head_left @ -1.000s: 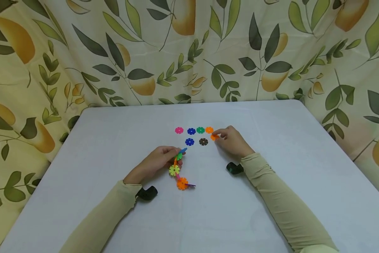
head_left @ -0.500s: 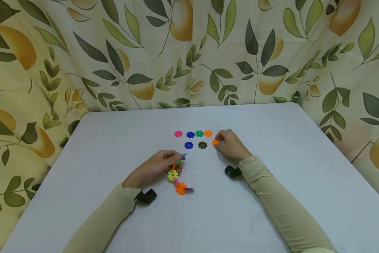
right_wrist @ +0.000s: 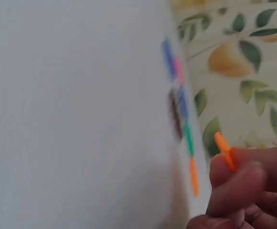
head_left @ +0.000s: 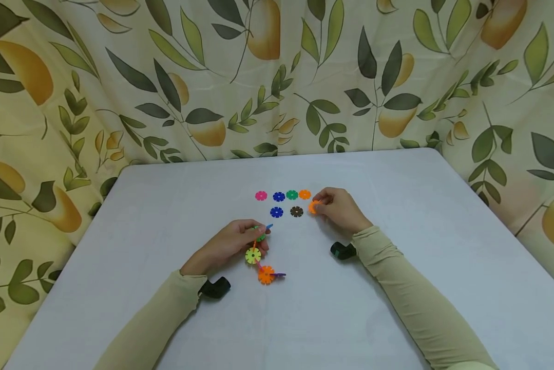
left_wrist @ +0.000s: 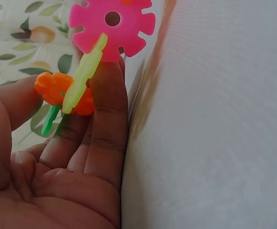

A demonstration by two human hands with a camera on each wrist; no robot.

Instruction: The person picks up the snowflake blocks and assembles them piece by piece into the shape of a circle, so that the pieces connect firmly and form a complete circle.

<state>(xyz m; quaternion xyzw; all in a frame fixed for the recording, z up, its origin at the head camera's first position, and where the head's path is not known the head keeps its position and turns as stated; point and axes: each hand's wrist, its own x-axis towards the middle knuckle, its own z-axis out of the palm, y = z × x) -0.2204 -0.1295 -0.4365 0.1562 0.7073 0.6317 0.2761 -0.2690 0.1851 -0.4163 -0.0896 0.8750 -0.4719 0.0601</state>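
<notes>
My left hand (head_left: 232, 241) holds a chain of interlocked notched plastic discs near its upper end, thumb against fingers. From the grip hang a yellow disc (head_left: 253, 255), a pink disc (left_wrist: 112, 19), an orange disc (head_left: 266, 275) and a purple disc (head_left: 279, 275); the blue disc (head_left: 269, 226) pokes out past the fingertips. In the left wrist view an orange link (left_wrist: 52, 86) and a green disc (left_wrist: 50, 119) sit between thumb and fingers. My right hand (head_left: 341, 209) pinches a loose orange disc (right_wrist: 224, 149) between thumb and fingers, tilted up off the table.
Beyond the hands, loose discs lie flat on the white table (head_left: 374, 318): pink (head_left: 261, 196), blue (head_left: 279, 197), green (head_left: 292, 195) and orange (head_left: 305, 194) behind, another blue disc (head_left: 277, 211) and a brown disc (head_left: 297, 211) in front. A patterned curtain (head_left: 240, 77) hangs behind.
My right fingers have closed on the orange disc at the right end of the group and tipped it up from the table. My left hand keeps its hold on the chain.
</notes>
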